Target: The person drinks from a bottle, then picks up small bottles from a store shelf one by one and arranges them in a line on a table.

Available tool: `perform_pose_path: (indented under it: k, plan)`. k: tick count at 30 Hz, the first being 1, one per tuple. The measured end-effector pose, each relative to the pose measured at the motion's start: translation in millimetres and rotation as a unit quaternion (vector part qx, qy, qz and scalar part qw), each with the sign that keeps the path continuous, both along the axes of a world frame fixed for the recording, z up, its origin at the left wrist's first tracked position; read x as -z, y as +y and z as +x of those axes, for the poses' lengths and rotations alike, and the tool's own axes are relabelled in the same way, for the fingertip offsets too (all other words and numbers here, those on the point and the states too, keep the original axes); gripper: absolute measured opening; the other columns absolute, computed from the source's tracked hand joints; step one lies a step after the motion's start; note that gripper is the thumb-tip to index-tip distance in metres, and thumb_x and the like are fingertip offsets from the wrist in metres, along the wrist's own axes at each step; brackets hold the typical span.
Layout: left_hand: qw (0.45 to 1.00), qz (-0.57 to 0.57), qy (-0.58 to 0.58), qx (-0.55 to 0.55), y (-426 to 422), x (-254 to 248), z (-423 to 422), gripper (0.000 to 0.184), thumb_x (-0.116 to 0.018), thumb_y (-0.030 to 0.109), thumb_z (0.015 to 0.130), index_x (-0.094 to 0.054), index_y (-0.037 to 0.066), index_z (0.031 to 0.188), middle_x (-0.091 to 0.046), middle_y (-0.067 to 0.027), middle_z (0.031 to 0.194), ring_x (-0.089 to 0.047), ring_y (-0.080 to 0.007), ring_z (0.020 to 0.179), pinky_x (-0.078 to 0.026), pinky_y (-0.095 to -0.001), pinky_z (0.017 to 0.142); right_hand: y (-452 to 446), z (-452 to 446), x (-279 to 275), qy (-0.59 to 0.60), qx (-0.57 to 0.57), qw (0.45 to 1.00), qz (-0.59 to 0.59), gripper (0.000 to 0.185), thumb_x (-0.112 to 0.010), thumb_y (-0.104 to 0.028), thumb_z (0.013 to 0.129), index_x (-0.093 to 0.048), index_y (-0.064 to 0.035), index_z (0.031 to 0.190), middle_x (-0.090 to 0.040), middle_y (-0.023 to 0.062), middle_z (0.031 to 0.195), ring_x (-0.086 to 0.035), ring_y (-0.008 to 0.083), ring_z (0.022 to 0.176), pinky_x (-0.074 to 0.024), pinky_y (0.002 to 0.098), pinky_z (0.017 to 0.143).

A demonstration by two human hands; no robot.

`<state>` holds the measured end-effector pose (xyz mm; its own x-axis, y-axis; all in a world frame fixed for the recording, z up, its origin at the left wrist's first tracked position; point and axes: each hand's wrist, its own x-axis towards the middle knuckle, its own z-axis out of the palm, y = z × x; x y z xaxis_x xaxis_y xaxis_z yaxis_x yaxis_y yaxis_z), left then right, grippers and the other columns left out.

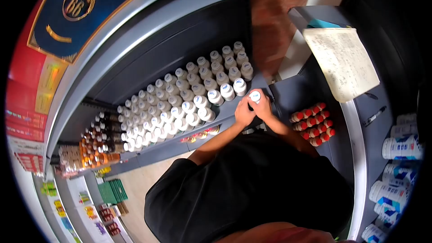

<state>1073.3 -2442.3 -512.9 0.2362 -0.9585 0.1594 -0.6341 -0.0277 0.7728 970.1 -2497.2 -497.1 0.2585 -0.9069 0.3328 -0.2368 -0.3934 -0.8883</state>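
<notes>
In the head view, the left hand [244, 111] and right hand [263, 107] meet, both gripping one white bottle [255, 96], its printed cap showing between them. The bottle is near the front edge of a grey shelf [228, 109], beside rows of other white bottles [188, 94]. To the right are red-capped bottles [319, 120], a sheet of paper [342, 63] and a pen [375, 116].

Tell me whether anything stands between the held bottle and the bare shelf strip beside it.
Nothing visible except the left hand, which clasps the held bottle together with the right hand near the bare shelf strip.
</notes>
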Motion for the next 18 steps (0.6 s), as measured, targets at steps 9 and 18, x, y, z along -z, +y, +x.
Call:
perform_pose_path:
  k: [9,18]
  plan:
    - [0.986,-0.090,-0.015,0.139,21.4,12.6,7.3,0.049,-0.068,0.019,0.070,-0.053,0.002,0.113,-0.057,-0.0179,0.107,-0.052,-0.0385,0.097,-0.043,-0.0440,0.085,56.2,-8.6,6.3,-0.015,0.084,0.996,-0.029,0.032,-0.069,-0.015,0.078,-0.054,-0.0035,0.104,-0.064,0.0143,0.093,-0.064,0.0274,0.086,-0.0501,0.0344,0.074]
    - [0.924,0.013,0.107,0.366,125.4,68.3,16.1,0.061,-0.078,0.014,0.059,-0.049,0.004,0.112,-0.056,-0.0170,0.100,-0.055,-0.0391,0.099,-0.044,-0.0421,0.086,204.9,-6.9,96.5,-0.041,0.289,0.931,0.218,0.044,-0.061,-0.036,0.086,-0.051,-0.0031,0.113,-0.062,0.0219,0.101,-0.059,0.0398,0.099,-0.0470,0.0446,0.082]
